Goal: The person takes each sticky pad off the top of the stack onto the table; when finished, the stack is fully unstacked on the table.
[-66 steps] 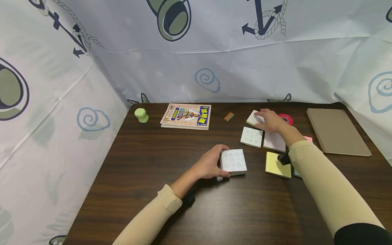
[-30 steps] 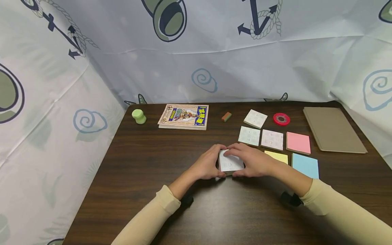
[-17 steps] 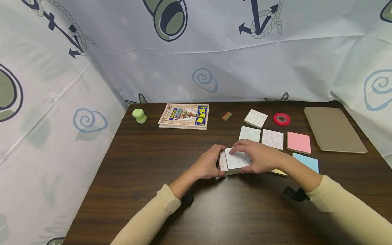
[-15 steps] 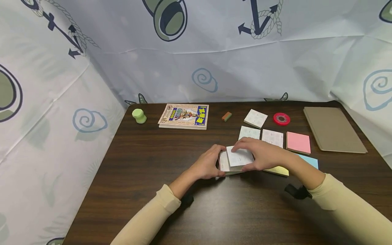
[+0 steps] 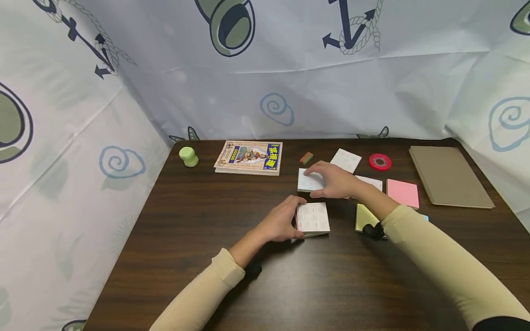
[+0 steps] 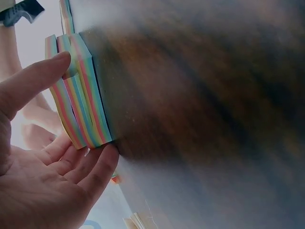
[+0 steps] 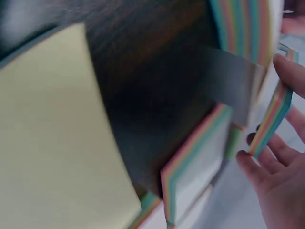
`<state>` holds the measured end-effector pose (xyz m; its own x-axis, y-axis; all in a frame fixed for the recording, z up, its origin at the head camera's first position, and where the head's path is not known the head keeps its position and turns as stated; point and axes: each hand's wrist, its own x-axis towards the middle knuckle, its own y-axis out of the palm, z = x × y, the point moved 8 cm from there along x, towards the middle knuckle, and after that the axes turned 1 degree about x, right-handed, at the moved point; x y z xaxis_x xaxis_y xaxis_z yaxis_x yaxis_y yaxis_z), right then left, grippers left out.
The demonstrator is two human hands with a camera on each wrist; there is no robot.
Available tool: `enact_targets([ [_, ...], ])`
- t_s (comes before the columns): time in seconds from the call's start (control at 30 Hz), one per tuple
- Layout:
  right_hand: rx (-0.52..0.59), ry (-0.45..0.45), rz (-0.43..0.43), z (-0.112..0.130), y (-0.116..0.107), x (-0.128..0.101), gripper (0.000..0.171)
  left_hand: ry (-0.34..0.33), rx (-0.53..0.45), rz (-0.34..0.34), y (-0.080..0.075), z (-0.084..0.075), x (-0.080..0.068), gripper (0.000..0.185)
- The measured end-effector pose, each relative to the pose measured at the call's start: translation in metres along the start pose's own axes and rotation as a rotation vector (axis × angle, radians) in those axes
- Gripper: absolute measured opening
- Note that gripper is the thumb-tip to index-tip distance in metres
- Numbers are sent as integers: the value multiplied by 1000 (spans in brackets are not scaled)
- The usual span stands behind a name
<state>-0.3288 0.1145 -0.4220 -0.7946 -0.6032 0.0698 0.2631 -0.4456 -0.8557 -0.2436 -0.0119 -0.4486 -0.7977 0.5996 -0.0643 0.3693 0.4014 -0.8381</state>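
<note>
Currently, left hand (image 5: pixel 279 221) grips the pad stack (image 5: pixel 313 217) on the table (image 5: pixel 198 207) by opposite edges; right hand (image 5: pixel 336 181) pinches a white pad (image 5: pixel 308 181) beyond it. Both judged light, slightly flexible; stacked layers may slide, so squeeze opposite edges squarely.

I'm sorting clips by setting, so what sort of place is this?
Probably a screened-off indoor desk corner: printed sheets rise behind and to the left of a dark table, which bears paper pads.
</note>
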Motion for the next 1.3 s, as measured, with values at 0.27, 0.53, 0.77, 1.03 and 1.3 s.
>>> enact_targets([
  [0.27, -9, 62, 35, -10, 24, 25, 60, 9, 13, 5, 0, 0, 0, 82],
  [0.53, -30, 59, 38, -9, 30, 31, 58, 17, 18, 6, 0, 0, 1, 82],
  [0.77, -69, 63, 81, -5, 31, 32, 57, 20, 7, 1, -1, -1, 1, 82],
  [1.03, -49, 0, 53, 25, 8, 15, 53, 20, 3, 8, -1, 0, 1, 83],
  [1.3, 11, -74, 36, 53, -7, -23, 23, 33, -2, -10, -3, -2, 1, 82],
])
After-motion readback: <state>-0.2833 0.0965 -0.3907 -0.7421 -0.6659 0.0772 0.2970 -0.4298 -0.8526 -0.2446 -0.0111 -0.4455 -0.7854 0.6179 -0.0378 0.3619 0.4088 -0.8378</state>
